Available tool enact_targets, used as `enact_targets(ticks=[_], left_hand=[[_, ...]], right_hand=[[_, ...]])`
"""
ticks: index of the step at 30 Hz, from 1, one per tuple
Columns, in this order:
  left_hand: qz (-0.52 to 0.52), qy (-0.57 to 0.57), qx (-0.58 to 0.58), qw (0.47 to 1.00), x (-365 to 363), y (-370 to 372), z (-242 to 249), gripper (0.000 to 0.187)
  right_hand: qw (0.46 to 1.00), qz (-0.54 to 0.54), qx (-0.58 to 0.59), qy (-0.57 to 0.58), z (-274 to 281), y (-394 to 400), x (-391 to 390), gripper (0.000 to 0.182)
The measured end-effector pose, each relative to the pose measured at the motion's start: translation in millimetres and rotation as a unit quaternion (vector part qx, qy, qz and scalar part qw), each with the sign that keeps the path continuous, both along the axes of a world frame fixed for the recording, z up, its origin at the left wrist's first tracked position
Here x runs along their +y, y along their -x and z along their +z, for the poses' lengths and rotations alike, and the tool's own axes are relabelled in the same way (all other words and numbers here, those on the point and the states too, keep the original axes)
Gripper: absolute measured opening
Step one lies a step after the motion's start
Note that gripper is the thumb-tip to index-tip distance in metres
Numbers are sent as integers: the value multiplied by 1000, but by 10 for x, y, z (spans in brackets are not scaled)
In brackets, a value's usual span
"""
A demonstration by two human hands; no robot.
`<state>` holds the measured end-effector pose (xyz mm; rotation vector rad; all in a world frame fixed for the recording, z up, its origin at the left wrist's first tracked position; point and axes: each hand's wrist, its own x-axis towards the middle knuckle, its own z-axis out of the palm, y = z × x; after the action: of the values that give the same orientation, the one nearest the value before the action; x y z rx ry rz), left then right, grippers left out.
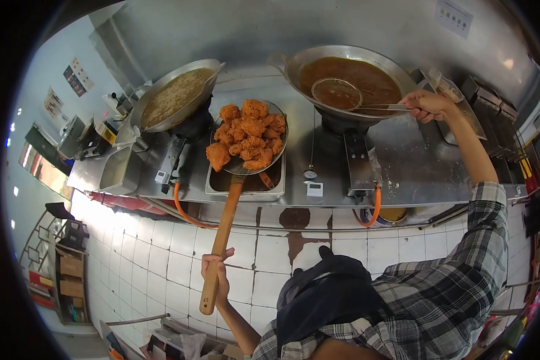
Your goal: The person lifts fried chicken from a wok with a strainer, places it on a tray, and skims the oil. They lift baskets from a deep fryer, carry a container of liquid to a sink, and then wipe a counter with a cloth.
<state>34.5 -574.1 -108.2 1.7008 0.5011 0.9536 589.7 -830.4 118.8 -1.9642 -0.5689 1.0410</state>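
Note:
My left hand [216, 274] is wrapped round the long wooden handle [225, 225] of a wide strainer. Several pieces of browned fried chicken [249, 133] are heaped on that strainer, which is over a metal tray [274, 191] between the two woks. My right hand [427, 106] grips the wire handle of a small round skimmer [337, 94]. The skimmer's mesh head is at the brown oil [366, 77] in the right wok [396, 66], near its left side.
A left wok [147, 102] holds bubbling oil. Burners with orange hoses [376, 207] stand on the steel counter [312, 138]. A small white timer [314, 189], a thermometer [310, 174] and an empty-looking steel container [120, 171] are near its front edge. Wire baskets [492, 117] stand right.

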Motion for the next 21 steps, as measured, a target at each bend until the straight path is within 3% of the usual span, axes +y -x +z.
enact_targets(ticks=[11,14,16,21], left_hand=[[-20,36,5,999,6,-6,30,19],[-26,31,-22,999,-10,-58,34,19],[22,-24,5,999,-1,-47,36,18],[17,-8,2,1000,82,-17,75,16]], right_hand=[[997,-68,-2,-31,-56,354,-282,22],[997,-68,-25,-36,-95,450,-327,32],[994,-68,-84,-28,-146,510,-342,38],[990,-89,-110,-27,-137,663,-322,42]])
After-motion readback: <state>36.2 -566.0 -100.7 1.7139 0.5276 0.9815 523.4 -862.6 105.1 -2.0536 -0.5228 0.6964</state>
